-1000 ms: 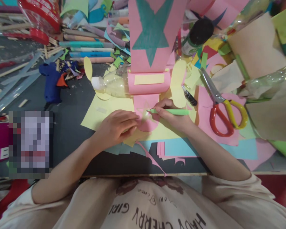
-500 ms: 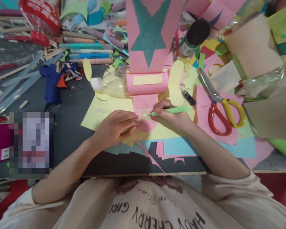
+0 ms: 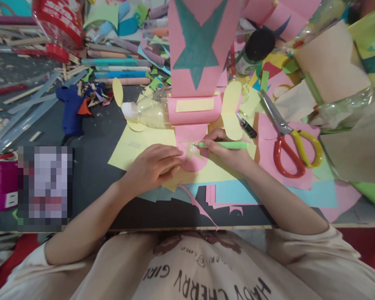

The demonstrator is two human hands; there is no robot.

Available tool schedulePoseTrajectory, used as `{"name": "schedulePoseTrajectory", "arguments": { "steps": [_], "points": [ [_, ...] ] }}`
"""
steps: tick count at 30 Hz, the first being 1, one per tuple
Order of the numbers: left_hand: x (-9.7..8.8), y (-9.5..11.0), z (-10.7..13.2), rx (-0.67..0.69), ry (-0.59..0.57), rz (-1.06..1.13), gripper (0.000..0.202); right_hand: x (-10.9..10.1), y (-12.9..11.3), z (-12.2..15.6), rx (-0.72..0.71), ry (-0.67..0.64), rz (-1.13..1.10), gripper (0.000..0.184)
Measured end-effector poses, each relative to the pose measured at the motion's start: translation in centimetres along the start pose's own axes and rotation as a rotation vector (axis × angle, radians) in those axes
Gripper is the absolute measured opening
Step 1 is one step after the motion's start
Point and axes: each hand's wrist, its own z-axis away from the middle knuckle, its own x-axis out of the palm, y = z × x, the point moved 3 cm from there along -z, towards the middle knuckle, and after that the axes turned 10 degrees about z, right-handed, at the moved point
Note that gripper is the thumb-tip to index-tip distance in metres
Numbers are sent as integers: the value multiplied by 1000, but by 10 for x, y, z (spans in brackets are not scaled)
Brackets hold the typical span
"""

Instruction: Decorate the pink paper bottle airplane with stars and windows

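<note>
My right hand [image 3: 226,152] is closed around a light green pen [image 3: 228,145], whose tip rests on a pink paper piece [image 3: 190,150] with a rounded lower end. My left hand [image 3: 153,166] lies on the left edge of that pink piece, fingers curled and pressing it down onto a yellow sheet [image 3: 134,146]. Just behind lies a clear plastic bottle [image 3: 145,114] on its side, wrapped in a pink band [image 3: 195,109] with a yellow label. A tall pink sheet with a teal star [image 3: 200,41] stands up behind it.
Red-and-yellow scissors [image 3: 289,143] lie right of my right hand on pink paper. A black marker [image 3: 246,126] sits near them. A blue glue gun [image 3: 70,110] is at left, with rolled paper tubes [image 3: 120,68] and sticks behind. Blue and pink sheets [image 3: 237,193] overlap at the table's front edge.
The pen has shifted slightly over the pink piece, tilting and then levelling again. My left hand has stayed in place.
</note>
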Motion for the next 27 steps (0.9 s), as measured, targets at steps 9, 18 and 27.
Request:
{"name": "schedulePoseTrajectory", "arguments": {
  "steps": [9, 18, 27],
  "points": [
    [1, -2, 2, -43, -21, 24, 19, -1, -1, -1, -8, 37, 14, 18],
    [1, -2, 1, -27, -9, 19, 18, -1, -3, -1, 20, 41, -7, 18],
    [0, -2, 1, -57, -34, 34, 19, -1, 0, -1, 9, -14, -8, 19]
  ]
}}
